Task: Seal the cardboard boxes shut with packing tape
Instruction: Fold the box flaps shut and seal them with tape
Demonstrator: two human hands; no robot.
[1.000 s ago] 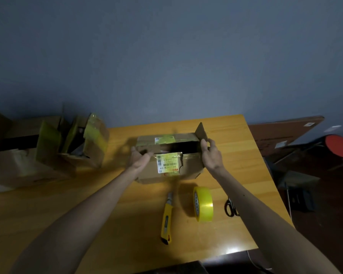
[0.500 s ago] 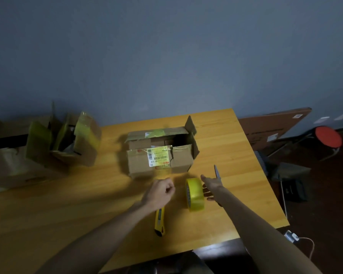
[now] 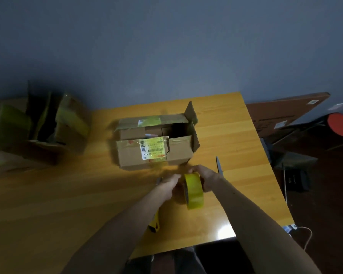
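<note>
Where the hands meet: the roll (image 3: 193,191) is held on edge between both hands, its yellow band turned toward the camera. Whether it is lifted off the table (image 3: 67,204) or rests on it cannot be told.
Right hand (image 3: 206,177): it is curled round the roll's right side, with the fingers wrapped over the top rim; the thumb is hidden.
Left hand (image 3: 169,185): it is closed against the roll's left face, fingers bent toward the core. Its fingertips are met by those of the right hand at the top of the roll. Whether a tape end is pinched cannot be told.
Box (image 3: 156,155): it is set on the table just beyond the grip, apart from both hands. Its top is unsealed: the far flap is laid partly over the opening, the right flap is stood upright, and a dark gap is seen on the right. A white barcode label under yellow tape is seen on the near side, beside a tear.
Knife (image 3: 154,224): yellow, laid under the left forearm, just left of the grip and nearer the camera. Only its butt and its tip are seen.
Scissors (image 3: 219,165): one grey blade is seen just right of the right hand, pointed away; the handles are hidden by the wrist.
Pile (image 3: 42,125): open boxes patched with yellow tape are heaped well left of the grip, blurred.
Board (image 3: 285,111): brown, seen past the table's right edge, well right of and beyond the grip.
Stool (image 3: 340,123): red-topped, farther right still.
</note>
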